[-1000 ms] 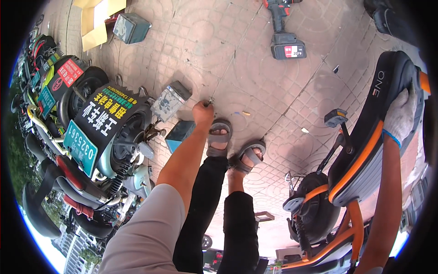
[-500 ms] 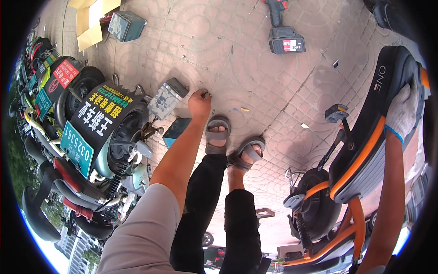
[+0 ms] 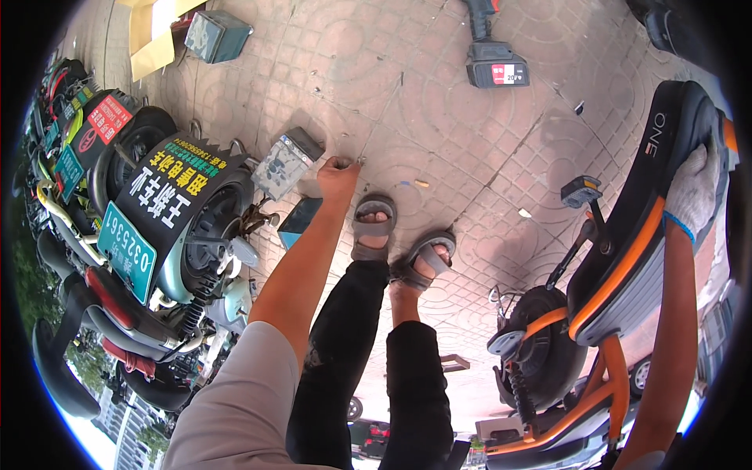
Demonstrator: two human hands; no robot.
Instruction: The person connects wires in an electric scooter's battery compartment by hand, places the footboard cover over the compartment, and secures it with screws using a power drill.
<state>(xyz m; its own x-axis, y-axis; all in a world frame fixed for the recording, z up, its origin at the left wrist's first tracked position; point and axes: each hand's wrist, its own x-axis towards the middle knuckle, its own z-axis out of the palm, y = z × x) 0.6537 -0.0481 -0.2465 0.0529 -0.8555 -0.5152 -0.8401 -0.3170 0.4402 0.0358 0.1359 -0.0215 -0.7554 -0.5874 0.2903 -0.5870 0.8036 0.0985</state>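
Observation:
My left hand is bare and held low over the paving, just ahead of my left foot. Its fingers are pinched together; what lies in them, if anything, is too small to make out. Next to it stands a grey, patterned box-shaped block with a dark end. My right hand wears a whitish knitted glove with a blue cuff. It lies with fingers stretched along the grey and black body of an orange-trimmed electric bike, which has a pedal on its near side.
Parked scooters crowd the left side. A cordless power tool lies ahead on the paving. Another box-shaped block stands by an opened carton at the far left. A dark teal-sided block sits beside my left sandal.
My left hand has shifted slightly to the left and turned, its fingertips now pointing more to the right. The gloved right hand stays on the bike. The view has shifted a little.

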